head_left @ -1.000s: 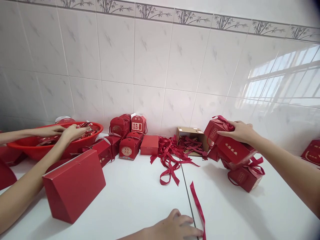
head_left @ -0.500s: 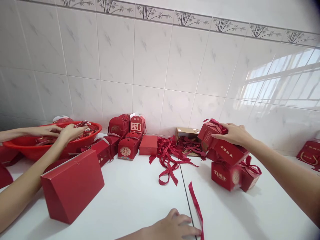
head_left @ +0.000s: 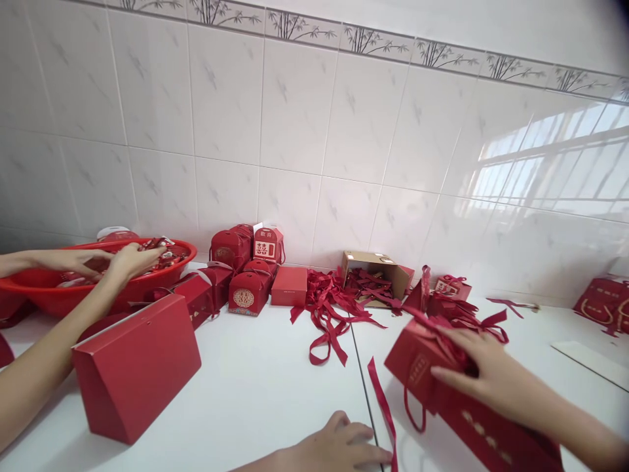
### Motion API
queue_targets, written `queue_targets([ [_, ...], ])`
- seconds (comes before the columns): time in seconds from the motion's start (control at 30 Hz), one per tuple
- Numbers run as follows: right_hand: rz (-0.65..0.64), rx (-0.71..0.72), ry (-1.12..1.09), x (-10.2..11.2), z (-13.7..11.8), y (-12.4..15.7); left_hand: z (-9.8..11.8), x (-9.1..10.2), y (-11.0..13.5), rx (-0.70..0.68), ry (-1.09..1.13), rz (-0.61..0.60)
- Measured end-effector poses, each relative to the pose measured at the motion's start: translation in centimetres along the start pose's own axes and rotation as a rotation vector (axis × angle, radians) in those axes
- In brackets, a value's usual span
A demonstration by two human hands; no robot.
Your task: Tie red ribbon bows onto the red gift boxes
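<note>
My left hand lies on the white table at the bottom middle, fingers apart. Its fingertips are beside a loose dark red ribbon strip; whether they press on it I cannot tell. At the right, my right hand grips a red gift box from above, over its ribbon bow. A ribbon loop hangs from that box. Under my right hand and wrist is another red box with gold lettering, tilted and blurred. Behind my right hand are more red boxes and ribbons, partly hidden.
A co-worker's two hands are over wrapped sweets in a red basin. A large plain red box stands at the left front. Several small red boxes, a ribbon pile and an open cardboard box line the tiled wall.
My right hand has come down and nearer with the red gift box, uncovering boxes and ribbons behind it. My left hand has stayed in place. The co-worker's hands have shifted slightly in the basin.
</note>
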State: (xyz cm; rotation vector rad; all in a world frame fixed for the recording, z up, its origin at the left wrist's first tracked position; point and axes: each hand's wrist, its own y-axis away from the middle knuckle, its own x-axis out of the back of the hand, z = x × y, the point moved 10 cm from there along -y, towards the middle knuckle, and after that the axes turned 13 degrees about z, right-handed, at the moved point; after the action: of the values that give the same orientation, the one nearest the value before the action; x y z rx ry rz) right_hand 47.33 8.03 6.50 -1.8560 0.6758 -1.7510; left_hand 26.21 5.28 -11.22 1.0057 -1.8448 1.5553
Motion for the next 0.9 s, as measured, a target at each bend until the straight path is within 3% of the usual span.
queue_targets([
  [0.07,-0.021,-0.005,-0.04,-3.2,0.9,3.0,0.0,0.1,0.0,-0.004,0.006,0.01],
  [0.17,-0.004,-0.095,-0.007,-5.8,3.7,4.2,0.0,0.6,-0.3,0.006,0.028,-0.023],
  [0.33,-0.113,-0.232,0.177,-7.5,9.8,0.9,0.2,2.4,-1.1,0.015,0.077,-0.054],
  [0.43,0.011,-0.259,0.441,-6.1,12.6,-1.8,0.2,2.7,-1.1,0.002,0.06,-0.047],
  [0.5,0.194,-0.178,0.574,-4.5,11.7,-3.2,0.2,2.4,-0.9,-0.006,0.047,-0.042],
  [0.57,0.325,-0.08,0.601,-3.5,9.1,-3.7,0.2,2.3,-0.7,-0.017,0.045,-0.023],
  [0.67,0.34,0.057,0.483,-2.9,4.0,-2.7,0.2,2.5,-0.9,-0.01,0.064,-0.015],
  [0.8,0.21,0.19,0.211,-1.6,-0.7,2.9,0.4,3.6,-1.6,0.036,0.133,-0.099],
  [0.9,0.141,0.206,0.026,0.4,0.0,9.2,0.5,4.4,-2.2,0.089,0.21,-0.187],
])
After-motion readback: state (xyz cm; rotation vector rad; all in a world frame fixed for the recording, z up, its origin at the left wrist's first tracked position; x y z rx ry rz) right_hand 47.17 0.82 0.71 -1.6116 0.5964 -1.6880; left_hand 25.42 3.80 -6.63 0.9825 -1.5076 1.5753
